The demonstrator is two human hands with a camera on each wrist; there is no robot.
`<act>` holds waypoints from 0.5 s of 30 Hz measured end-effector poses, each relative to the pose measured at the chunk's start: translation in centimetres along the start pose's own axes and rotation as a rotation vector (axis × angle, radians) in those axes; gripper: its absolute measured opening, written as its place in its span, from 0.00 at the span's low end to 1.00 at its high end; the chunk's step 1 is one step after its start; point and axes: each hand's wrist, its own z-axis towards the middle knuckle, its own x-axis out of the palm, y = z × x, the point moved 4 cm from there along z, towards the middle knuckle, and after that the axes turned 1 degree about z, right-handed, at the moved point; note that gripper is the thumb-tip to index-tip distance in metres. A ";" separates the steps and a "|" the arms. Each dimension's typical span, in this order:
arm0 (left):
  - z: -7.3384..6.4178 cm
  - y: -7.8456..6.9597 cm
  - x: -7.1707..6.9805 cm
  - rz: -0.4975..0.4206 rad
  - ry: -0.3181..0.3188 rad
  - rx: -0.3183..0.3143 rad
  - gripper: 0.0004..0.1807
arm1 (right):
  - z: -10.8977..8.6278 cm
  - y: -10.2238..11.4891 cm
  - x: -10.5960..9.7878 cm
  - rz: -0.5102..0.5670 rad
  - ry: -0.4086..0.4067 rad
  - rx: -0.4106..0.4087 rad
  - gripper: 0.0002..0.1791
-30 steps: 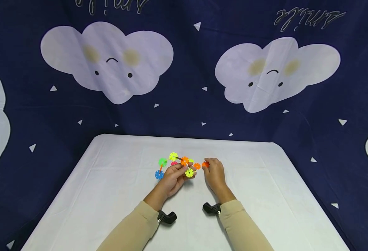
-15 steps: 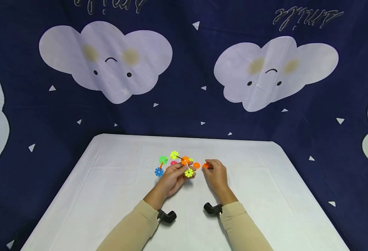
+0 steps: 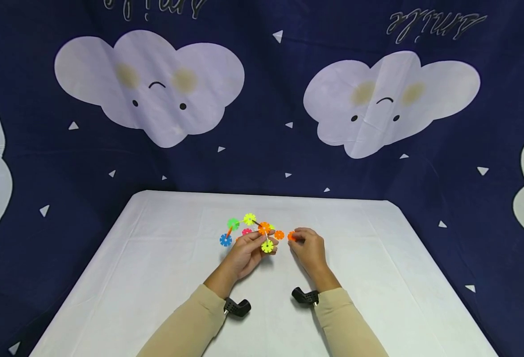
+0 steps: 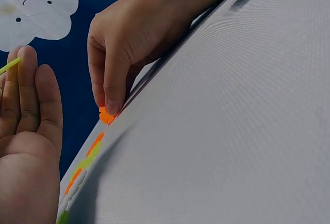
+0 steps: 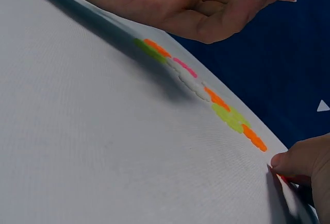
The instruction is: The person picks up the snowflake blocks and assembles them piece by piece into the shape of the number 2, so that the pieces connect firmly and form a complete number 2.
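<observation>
Between the thumb and fingers of my left hand (image 3: 245,255) is a linked chain of notched plastic snowflake discs, held above the table. Its parts include a yellow disc (image 3: 267,246), an orange disc (image 3: 263,228), a green disc (image 3: 233,224) and, at the far end, a blue disc (image 3: 225,240). My right hand (image 3: 312,250) reaches down to the table and pinches a loose orange disc (image 4: 106,115) by its edge. Just left of those fingertips another orange disc (image 3: 279,235) lies flat. The left hand partly hides the discs behind it.
Several loose discs lie in a low cluster on the white tablecloth (image 3: 360,267), among them a pink disc (image 3: 247,231) and a white disc (image 5: 188,80). A dark blue cloth (image 3: 270,163) with printed clouds hangs behind the table.
The chain's blue and green end has risen a little while the left hand stays nearly still. The right hand has shifted slightly right and down, its fingers still at the orange disc.
</observation>
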 end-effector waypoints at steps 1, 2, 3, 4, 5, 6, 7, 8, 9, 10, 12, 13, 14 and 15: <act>0.0 0.0 0.0 -0.001 -0.002 -0.001 0.26 | 0.0 0.0 0.0 -0.003 0.000 -0.001 0.10; 0.0 -0.1 0.0 -0.003 -0.001 -0.002 0.26 | 0.0 0.0 0.0 -0.006 -0.001 -0.007 0.10; 0.0 -0.1 0.0 -0.005 0.001 -0.003 0.25 | 0.0 0.0 0.0 -0.006 -0.002 -0.009 0.10; -0.1 -0.1 0.1 -0.007 0.003 -0.005 0.25 | 0.0 0.0 0.0 -0.004 -0.001 -0.010 0.10; -0.1 -0.1 0.1 -0.010 0.007 -0.006 0.25 | 0.0 0.0 0.0 -0.005 -0.002 -0.017 0.10; -0.1 -0.2 0.1 -0.013 0.008 -0.008 0.25 | 0.0 0.0 0.0 -0.007 -0.003 -0.022 0.10; -0.1 -0.2 0.1 -0.012 0.009 -0.010 0.25 | 0.0 0.0 0.0 -0.009 -0.003 -0.028 0.10; -0.1 -0.2 0.1 -0.011 0.011 -0.012 0.26 | -0.1 0.0 0.0 -0.009 -0.001 -0.033 0.10; -0.1 -0.2 0.1 -0.010 0.011 -0.014 0.26 | -0.1 0.0 0.0 -0.010 0.003 -0.034 0.10; -0.1 -0.2 0.1 -0.010 0.010 -0.017 0.26 | -0.1 0.0 0.0 -0.013 0.005 -0.036 0.11; -0.1 -0.2 0.1 -0.010 0.008 -0.022 0.26 | -0.1 0.0 0.0 -0.010 0.014 -0.029 0.11; -0.1 -0.1 0.0 -0.011 0.006 -0.024 0.26 | -0.1 0.0 0.0 -0.010 0.019 -0.022 0.12; -0.1 -0.1 0.0 -0.013 0.005 -0.025 0.26 | -0.1 -0.1 -0.1 -0.007 0.023 -0.013 0.13; -0.1 -0.1 -0.1 -0.016 0.004 -0.026 0.26 | -0.1 -0.1 -0.1 -0.004 0.027 -0.002 0.13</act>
